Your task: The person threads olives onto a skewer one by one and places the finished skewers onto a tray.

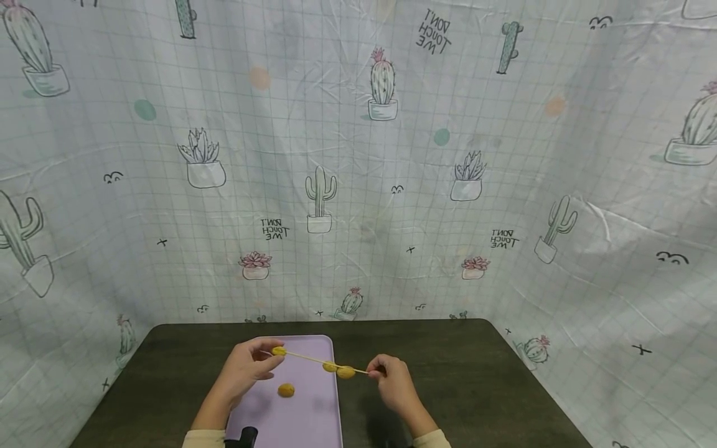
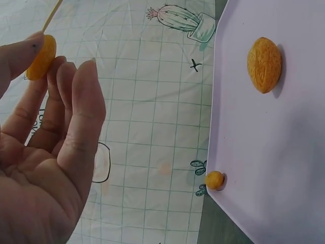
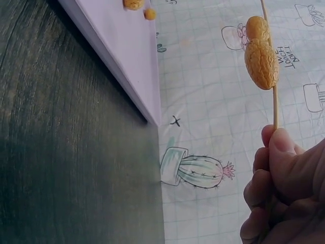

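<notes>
My right hand point(image 1: 394, 381) grips one end of a thin wooden skewer point(image 1: 305, 357), which slants up to the left. Two yellow, wrinkled, potato-like pieces sit on the skewer, a larger oval one point(image 3: 261, 64) nearer the right hand and a smaller one point(image 3: 257, 28) touching it. At the skewer's far tip, my left hand point(image 1: 246, 371) pinches another yellow piece point(image 2: 42, 57) between thumb and fingers. Whether the tip has entered that piece cannot be told. One more wrinkled oval piece point(image 1: 286, 390) lies on the lilac tray point(image 1: 310, 417) below the hands.
A small round yellow piece point(image 2: 215, 180) lies in a corner of the tray. The tray rests on a dark wooden table point(image 1: 448, 386). Behind and at both sides hangs a pale curtain point(image 1: 358, 249) printed with cacti.
</notes>
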The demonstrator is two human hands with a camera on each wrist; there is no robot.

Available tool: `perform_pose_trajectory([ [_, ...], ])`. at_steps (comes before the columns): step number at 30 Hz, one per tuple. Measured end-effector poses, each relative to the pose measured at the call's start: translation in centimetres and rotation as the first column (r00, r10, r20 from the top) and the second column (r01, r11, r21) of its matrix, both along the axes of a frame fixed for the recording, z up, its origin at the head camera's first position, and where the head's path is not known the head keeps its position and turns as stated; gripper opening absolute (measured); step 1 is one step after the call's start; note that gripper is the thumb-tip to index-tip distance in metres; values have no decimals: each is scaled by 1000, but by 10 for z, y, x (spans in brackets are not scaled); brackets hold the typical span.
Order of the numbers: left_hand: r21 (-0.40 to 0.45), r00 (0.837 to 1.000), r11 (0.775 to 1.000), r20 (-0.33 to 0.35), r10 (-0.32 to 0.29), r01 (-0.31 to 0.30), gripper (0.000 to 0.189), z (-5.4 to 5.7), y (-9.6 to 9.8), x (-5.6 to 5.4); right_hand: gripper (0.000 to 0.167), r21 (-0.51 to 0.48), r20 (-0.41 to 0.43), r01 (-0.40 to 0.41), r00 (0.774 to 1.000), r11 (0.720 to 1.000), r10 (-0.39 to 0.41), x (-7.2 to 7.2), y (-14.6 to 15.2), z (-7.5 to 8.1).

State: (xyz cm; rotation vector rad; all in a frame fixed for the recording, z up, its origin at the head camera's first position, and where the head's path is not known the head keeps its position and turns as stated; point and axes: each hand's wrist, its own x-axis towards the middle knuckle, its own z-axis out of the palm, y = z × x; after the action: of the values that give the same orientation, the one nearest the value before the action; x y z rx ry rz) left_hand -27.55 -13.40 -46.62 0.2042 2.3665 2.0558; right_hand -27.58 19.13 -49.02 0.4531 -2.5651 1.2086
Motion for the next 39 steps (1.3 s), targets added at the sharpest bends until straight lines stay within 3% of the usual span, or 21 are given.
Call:
perform_pose_trajectory([
  [19,60,999,998,-13,-35,36,33,-2,-1,2,16,17,-18,5,1000,1000,-4,1,-6,-3],
  [39,21,990,993,-76,-118,120,31,-4,1,1,23,33,-60,18,998,999,-16,1,-9,-2],
])
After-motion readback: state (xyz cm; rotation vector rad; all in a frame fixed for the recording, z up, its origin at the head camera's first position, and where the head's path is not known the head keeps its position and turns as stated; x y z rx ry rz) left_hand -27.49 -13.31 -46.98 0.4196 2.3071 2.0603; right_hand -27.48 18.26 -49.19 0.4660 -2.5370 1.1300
